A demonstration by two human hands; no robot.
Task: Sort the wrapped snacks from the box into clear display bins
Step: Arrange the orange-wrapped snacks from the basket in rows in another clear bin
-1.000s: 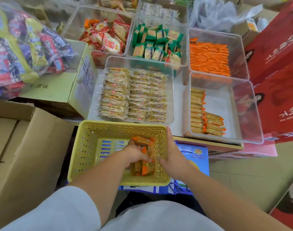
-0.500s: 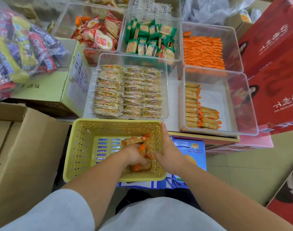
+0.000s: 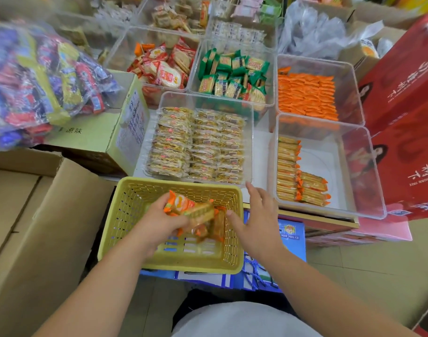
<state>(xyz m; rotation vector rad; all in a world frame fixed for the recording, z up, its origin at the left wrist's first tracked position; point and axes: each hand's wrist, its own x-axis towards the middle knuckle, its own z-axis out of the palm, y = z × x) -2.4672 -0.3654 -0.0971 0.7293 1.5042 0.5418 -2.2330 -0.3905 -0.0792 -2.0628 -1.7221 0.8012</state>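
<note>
A yellow plastic basket sits low in front of me. My left hand holds a bunch of orange-wrapped cracker packs lifted inside the basket. A few more orange packs lie against the basket's right wall. Over the basket's right rim hovers my right hand, fingers spread and holding nothing. To the right stands a clear bin with rows of the same orange-wrapped packs along its left side.
Clear bins of other snacks stand behind: clear-wrapped crackers, green packs, red packs, orange packs. Cardboard boxes fill the left, a candy bag on top. Red cartons line the right.
My left hand has lifted the bunch of orange packs up from the basket floor. My right hand has let go of them and moved off to the right, opening.
</note>
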